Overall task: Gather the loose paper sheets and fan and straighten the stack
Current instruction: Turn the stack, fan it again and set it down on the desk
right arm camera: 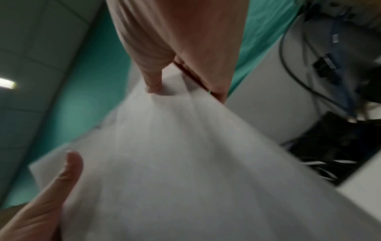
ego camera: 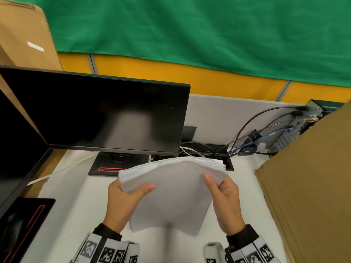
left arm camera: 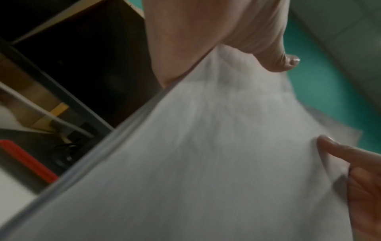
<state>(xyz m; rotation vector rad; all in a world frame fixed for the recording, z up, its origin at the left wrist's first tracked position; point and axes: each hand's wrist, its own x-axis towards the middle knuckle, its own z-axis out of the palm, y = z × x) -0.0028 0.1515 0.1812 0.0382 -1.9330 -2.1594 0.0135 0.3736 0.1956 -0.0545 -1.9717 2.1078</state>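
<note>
A thick stack of white paper sheets [ego camera: 171, 188] is held up above the white desk [ego camera: 76, 215], bowed into an arch with its top edge fanned apart. My left hand [ego camera: 123, 198] grips the stack's left side, thumb on the near face and fingers behind. My right hand [ego camera: 224, 194] grips the right side the same way. In the left wrist view the paper stack [left arm camera: 195, 154] fills the frame, with my left hand [left arm camera: 216, 53] above it. The right wrist view shows the paper stack [right arm camera: 185, 163] blurred, pinched by my right hand [right arm camera: 164, 68].
A black monitor [ego camera: 98, 114] stands just behind the stack, a second dark screen [ego camera: 17, 149] at the left. Cables [ego camera: 247, 141] and a small computer lie at the back right. A cardboard panel [ego camera: 307, 186] leans at the right, a cardboard box [ego camera: 24, 35] at the far left.
</note>
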